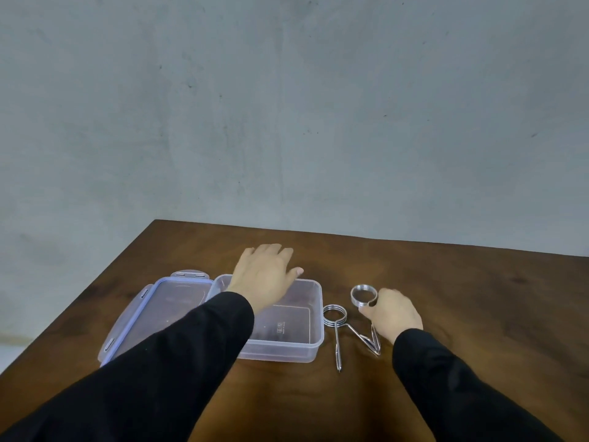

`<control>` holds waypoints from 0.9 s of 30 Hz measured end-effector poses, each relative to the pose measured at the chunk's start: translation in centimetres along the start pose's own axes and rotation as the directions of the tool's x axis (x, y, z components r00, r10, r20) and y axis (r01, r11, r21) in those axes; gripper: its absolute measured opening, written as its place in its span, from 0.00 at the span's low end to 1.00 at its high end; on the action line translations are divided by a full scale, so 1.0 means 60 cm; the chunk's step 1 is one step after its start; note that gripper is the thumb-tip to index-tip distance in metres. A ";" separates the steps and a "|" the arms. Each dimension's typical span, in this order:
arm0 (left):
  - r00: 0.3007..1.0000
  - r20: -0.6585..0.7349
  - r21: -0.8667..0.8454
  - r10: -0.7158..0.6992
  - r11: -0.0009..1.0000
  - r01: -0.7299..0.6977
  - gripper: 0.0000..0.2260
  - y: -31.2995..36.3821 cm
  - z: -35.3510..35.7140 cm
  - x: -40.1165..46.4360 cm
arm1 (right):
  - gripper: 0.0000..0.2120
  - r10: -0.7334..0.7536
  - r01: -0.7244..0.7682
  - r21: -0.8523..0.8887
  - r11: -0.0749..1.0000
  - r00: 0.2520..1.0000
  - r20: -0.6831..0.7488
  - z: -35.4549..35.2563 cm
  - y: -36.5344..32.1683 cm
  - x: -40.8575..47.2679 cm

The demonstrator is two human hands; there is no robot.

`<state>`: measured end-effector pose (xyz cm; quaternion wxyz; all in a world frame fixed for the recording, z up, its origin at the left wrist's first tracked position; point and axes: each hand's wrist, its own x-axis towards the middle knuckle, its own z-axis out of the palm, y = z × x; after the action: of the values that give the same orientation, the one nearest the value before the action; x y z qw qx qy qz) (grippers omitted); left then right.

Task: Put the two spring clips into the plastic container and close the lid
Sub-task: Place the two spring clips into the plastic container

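A clear plastic container (pixel 314 317) stands open on the brown table, with nothing inside it. Its lid (pixel 140 314), edged in pale blue with snap flaps, lies flat to the left. My left hand (pixel 264 275) rests over the container's far rim, fingers spread, holding nothing. Right of the container lies one metal spring clip (pixel 335 317), its coil far and its handles pointing toward me. A second spring clip (pixel 363 295) sits further right; my right hand (pixel 393 314) pinches its coil between thumb and fingers, and its handle ends (pixel 376 342) show below my palm.
The wooden table (pixel 446 282) runs back to a grey wall. Its left edge slants past the lid, with floor beyond. Black sleeves cover both forearms in the foreground.
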<state>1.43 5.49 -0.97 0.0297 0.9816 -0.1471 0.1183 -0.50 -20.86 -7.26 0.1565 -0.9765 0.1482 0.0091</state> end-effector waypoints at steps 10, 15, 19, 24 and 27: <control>0.980 0.016 0.009 -0.200 0.980 0.200 0.24 -0.223 0.009 -0.037 | 0.13 -0.400 0.400 0.125 0.908 0.916 -0.023 -0.084 -0.181 -0.004; 0.973 0.055 -0.004 -0.224 0.974 0.225 0.22 -0.292 0.057 -0.074 | 0.16 -0.556 0.556 0.040 0.830 0.824 0.108 -0.037 -0.285 -0.045; 0.966 0.116 -0.020 -0.229 0.972 0.233 0.22 -0.320 0.099 -0.096 | 0.17 -0.587 0.605 -0.036 0.795 0.784 0.203 0.031 -0.326 -0.064; 0.972 0.168 -0.093 -0.165 0.979 0.182 0.19 -0.329 0.153 -0.129 | 0.17 -0.582 0.628 -0.088 0.773 0.758 0.295 0.088 -0.350 -0.072; 0.956 0.239 -0.125 -0.168 0.971 0.202 0.23 -0.330 0.177 -0.141 | 0.18 -0.558 0.618 -0.104 0.779 0.759 0.336 0.107 -0.357 -0.074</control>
<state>1.79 25.78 -13.80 0.0965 0.9931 -0.0652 -0.0092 1.71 1.82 -6.57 0.0680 -0.9718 -0.1937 0.1163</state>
